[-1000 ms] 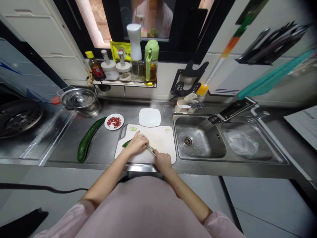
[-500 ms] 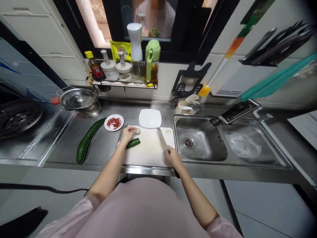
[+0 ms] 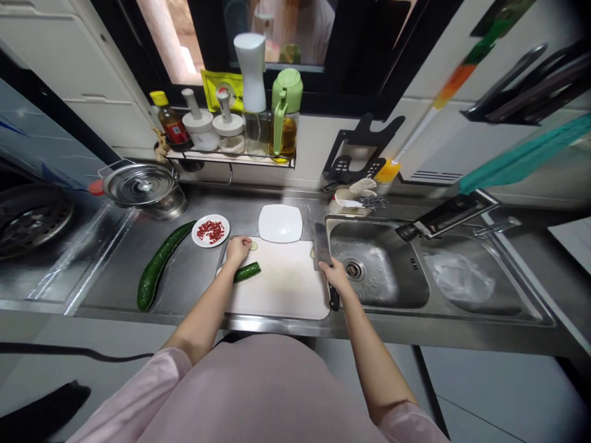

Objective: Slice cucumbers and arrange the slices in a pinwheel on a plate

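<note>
A white cutting board (image 3: 281,283) lies on the steel counter in front of me. My left hand (image 3: 237,250) rests at the board's far left corner, fingers curled on cucumber slices (image 3: 253,246). A short cucumber piece (image 3: 247,271) lies on the board just below that hand. My right hand (image 3: 336,278) is closed round the black handle of a cleaver (image 3: 322,246), whose blade lies along the board's right edge beside the sink.
A whole cucumber (image 3: 159,264) lies on the counter at left. A small plate of chopped red chili (image 3: 210,231) and an empty white plate (image 3: 279,223) sit behind the board. A lidded pot (image 3: 141,187), a condiment rack (image 3: 231,132) and the sink (image 3: 383,271) surround them.
My left hand left the cucumber piece and moved to the slices at the board's far left. My right hand carried the cleaver from the board's middle to its right edge.
</note>
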`<state>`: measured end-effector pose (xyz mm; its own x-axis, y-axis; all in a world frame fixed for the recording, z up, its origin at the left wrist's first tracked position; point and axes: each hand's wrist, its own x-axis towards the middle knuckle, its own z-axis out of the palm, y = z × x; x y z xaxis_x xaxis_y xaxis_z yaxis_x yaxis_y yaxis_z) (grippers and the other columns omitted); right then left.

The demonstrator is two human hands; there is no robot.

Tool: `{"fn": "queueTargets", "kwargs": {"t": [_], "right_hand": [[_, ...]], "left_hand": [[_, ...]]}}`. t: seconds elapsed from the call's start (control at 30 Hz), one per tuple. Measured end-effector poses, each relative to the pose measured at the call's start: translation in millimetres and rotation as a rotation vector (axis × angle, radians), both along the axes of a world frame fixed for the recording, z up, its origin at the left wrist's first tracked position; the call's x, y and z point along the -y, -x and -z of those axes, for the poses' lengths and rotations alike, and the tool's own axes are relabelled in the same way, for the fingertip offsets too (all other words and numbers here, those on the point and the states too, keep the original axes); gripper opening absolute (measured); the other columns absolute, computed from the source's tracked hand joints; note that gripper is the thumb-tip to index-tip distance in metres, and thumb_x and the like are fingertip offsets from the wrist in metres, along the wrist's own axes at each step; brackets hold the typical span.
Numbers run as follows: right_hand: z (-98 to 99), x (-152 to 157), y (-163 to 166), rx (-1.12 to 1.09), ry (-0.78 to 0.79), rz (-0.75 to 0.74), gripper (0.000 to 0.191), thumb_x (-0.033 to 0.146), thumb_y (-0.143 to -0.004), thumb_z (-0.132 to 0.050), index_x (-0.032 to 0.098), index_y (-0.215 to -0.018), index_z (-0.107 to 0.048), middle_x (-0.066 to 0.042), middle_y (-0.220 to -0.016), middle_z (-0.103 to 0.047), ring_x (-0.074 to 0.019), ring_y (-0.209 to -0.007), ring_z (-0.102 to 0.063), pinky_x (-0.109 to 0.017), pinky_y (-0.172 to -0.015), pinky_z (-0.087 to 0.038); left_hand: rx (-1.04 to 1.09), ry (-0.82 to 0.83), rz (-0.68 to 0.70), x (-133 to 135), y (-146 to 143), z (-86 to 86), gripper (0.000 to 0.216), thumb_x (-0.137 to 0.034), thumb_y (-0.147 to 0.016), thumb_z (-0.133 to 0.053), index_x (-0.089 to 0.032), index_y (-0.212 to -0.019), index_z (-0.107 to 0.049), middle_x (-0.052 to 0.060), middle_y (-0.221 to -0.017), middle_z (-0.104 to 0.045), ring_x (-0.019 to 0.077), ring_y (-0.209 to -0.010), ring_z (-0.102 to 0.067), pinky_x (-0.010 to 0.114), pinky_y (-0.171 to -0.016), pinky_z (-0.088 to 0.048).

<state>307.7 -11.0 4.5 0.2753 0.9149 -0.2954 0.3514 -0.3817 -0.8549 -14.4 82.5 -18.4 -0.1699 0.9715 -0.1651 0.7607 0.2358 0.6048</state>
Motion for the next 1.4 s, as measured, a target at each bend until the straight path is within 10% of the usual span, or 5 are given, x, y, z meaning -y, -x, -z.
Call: {"fn": "queueTargets", "kwargs": {"t": [0.63,1.03,1.4], "right_hand": [[20.5,-21.5,-16.5,-0.264,0.099,0.019,0.023,0.034,-0.064,-0.059,0.022,-0.073,-0.042,0.012,-0.038,-0.041,-0.0082,-0.035,-0.036,-0.021,-0.041,-0.030],[12.2,-15.0,-18.5,-0.400,0.127,0.027,0.033,0.043,-0.063,-0.066,0.024,-0.065,-0.039,0.010,-0.037,-0.039,-0.0080,-0.035,-0.034,-0.022,-0.039,-0.026],[-1.9,-6.2,-9.4,-0.451,0.070,0.071,0.035,0.044,-0.064,-0.069,0.023,-0.068,-0.041,0.011,-0.037,-0.040,-0.0075,-0.033,-0.035,-0.021,-0.037,-0.026]], "left_hand": [[-0.148,-0.039,0.075,3.5,-3.0,4.0,0.016,-0.023,-0.078,-0.058,-0.021,-0.083,-0.073,0.008,-0.094,-0.071,0.0223,-0.090,-0.061,0.031,-0.084,-0.043],[0.155,-0.211,-0.362,36.0,20.9,4.7,0.035,-0.028,-0.085,-0.045,-0.017,-0.111,-0.066,0.005,-0.092,-0.070,0.0164,-0.079,-0.062,0.027,-0.078,-0.047],[-0.120,-0.180,0.049,57.5,16.2,-10.8,0.034,-0.022,-0.084,-0.046,-0.022,-0.110,-0.067,0.008,-0.118,-0.066,0.0269,-0.110,-0.055,0.042,-0.099,-0.039]]}}
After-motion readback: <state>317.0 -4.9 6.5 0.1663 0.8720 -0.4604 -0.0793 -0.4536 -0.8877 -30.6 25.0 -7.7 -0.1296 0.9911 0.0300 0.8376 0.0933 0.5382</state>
